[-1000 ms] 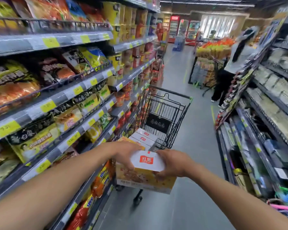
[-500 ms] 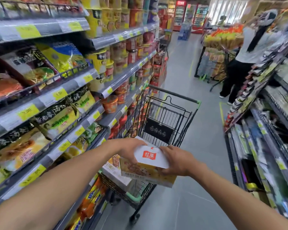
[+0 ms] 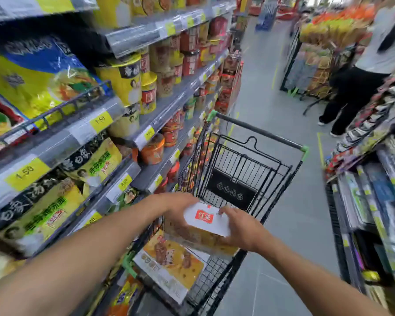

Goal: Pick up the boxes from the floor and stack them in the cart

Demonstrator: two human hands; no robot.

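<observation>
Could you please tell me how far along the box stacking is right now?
Done: a yellow box already lies in the cart. In hand: the left hand and right hand grip a white-topped box above the cart's basket, not yet set down. Left: placing it on the stack. The floor where the boxes were is out of view, so I cannot tell how many remain.

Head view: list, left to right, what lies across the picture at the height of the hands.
noodle shelf → left hand → held box → right hand → floor → right-hand shelf
</observation>
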